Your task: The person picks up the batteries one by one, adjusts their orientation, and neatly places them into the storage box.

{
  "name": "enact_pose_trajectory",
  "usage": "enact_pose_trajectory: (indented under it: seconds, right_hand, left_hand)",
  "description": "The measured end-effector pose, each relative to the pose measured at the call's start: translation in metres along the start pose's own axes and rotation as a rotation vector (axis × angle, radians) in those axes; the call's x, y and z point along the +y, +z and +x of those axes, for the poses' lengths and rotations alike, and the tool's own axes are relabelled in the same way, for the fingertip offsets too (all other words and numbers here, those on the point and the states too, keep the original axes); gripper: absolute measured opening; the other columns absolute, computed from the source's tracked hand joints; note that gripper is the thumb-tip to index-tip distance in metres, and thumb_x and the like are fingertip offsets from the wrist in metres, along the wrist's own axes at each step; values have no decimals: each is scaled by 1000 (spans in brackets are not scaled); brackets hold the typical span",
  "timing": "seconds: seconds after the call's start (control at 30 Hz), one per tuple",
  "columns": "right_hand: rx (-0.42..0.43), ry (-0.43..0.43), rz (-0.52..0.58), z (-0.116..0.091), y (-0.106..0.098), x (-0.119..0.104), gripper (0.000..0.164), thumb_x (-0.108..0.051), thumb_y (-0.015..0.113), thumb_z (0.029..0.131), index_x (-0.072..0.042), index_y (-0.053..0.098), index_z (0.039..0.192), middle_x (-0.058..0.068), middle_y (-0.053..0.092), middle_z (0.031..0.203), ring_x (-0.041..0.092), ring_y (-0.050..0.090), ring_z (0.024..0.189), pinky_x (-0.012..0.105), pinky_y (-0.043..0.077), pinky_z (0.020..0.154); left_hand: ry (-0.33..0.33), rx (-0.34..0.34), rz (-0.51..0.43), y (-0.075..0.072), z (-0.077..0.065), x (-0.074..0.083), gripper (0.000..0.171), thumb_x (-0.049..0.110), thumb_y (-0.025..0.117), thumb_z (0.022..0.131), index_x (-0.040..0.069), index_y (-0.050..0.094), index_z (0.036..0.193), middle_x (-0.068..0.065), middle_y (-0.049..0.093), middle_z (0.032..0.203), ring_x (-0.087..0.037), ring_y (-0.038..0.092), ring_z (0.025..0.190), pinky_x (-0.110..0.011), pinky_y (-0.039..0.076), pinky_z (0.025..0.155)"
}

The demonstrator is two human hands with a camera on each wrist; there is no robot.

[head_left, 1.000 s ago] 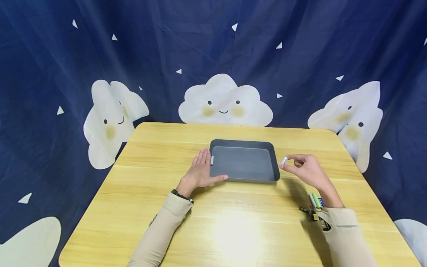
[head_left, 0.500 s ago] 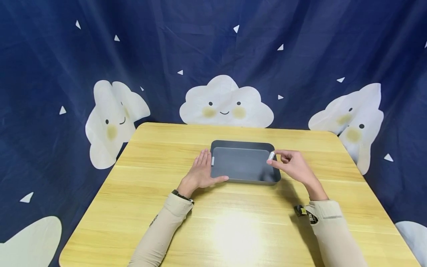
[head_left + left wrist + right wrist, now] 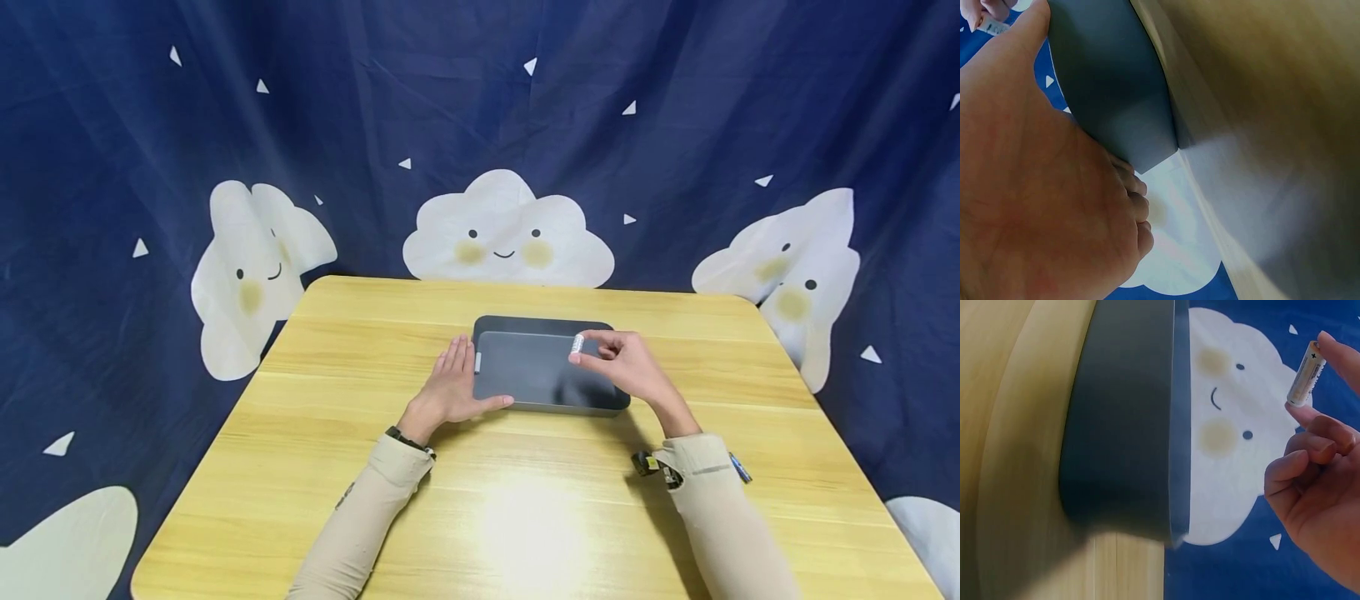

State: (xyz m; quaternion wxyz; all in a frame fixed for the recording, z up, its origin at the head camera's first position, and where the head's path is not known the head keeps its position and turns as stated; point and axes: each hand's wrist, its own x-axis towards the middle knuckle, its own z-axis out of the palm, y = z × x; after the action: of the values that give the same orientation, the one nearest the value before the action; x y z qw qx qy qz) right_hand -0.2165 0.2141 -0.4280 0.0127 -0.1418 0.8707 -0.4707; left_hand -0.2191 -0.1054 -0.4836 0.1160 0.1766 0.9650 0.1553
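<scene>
Over the right half of a dark grey rectangular tray (image 3: 528, 400), my right hand (image 3: 630, 367) pinches a white battery (image 3: 577, 344) end to end between thumb and index finger. In the right wrist view a plus mark shows on that battery (image 3: 1307, 374), and the other fingers curl beneath. My left hand (image 3: 450, 387) lies with straight fingers along the tray's left side, its thumb stretched over the front rim. Just inside the left wall sits a small white cylinder (image 3: 477, 362), like another battery. In the left wrist view my palm is close beside the tray's wall (image 3: 1110, 81).
A blue battery (image 3: 740, 467) lies on the wooden table (image 3: 360, 333), partly behind my right sleeve (image 3: 712, 479). The sleeve hides part of the tabletop there. A dark blue curtain (image 3: 480, 100) with cloud prints hangs behind the table's far edge.
My right hand has moved left with the white battery, from beside the tray's right wall to over its inside. My left hand and the tray have stayed put.
</scene>
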Motion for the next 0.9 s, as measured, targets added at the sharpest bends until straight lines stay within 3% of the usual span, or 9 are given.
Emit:
enact_pose_trajectory:
  seconds: [0.33,0.53,0.73,0.83,0.9]
  right_hand:
    - [-56,-72,103,19,28,-5,50,-31,82,89,-5,71,131,-6,21,59,10,18,53,26,24,54]
    - [-77,-92,93,29,43,-4,53,-33,81,90,-3,70,132,-5,21,60,12,17,54,27,24,57]
    - [-95,-106,77,37,56,-4,48,-34,81,90,-4,73,126,-4,22,59,11,17,52,27,26,58]
    - [-105,-114,82,40,62,-3,41,-33,81,91,-1,75,116,-4,22,59,10,17,51,26,31,64]
    - [-109,-114,91,42,67,-3,41,-32,81,91,-1,75,118,-5,22,58,10,17,51,26,33,67]
  left_hand:
    - [-2,2,0,1,1,0,128,84,51,87,-3,-2,164,-20,-11,174,-34,-8,163,-49,5,134]
    - [4,14,-9,0,0,-1,130,87,50,85,-5,2,164,-21,-7,174,-34,-6,164,-49,6,134]
    - [-4,3,-5,2,2,-1,128,84,51,86,-4,-1,164,-20,-10,174,-34,-7,164,-50,6,134]
    - [0,11,-3,2,2,-1,127,83,53,87,-4,0,164,-22,-8,174,-35,-6,164,-50,7,134]
    - [1,15,0,1,1,0,128,83,53,86,-5,2,164,-22,-7,174,-35,-5,164,-50,7,134]
